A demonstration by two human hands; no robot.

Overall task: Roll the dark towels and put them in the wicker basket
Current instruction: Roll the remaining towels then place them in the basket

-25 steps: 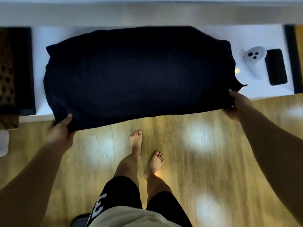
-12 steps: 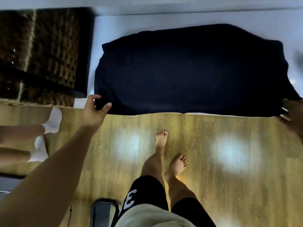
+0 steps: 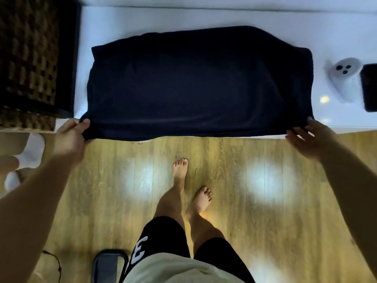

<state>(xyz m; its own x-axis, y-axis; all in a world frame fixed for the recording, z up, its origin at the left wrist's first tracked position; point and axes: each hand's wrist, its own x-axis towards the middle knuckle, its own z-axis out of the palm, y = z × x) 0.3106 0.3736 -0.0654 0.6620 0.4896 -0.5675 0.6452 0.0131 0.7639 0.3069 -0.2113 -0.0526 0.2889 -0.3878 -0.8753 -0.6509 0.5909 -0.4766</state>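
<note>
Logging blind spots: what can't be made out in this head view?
Head view:
Wicker basket: cut by left and top edges; inside too dark.
Right hand: motion blur hides whether it grips the dark towel.
Black object right of the white controller: cut by right edge.

1. A glossy white tabletop (image 3: 204,15) runs beyond the left hand (image 3: 69,137) and the right hand (image 3: 312,139), with a small light glint (image 3: 324,99) past the right hand.
2. A wood-plank floor (image 3: 285,221) lies on the near side of both hands and carries two soft patches of reflected light, one towards each hand.
3. A white controller (image 3: 344,78) and a black device (image 3: 370,86) lie side by side on the tabletop beyond the right hand.
4. Well behind the left hand, a thin dark cable (image 3: 55,262) trails on the floor.
</note>
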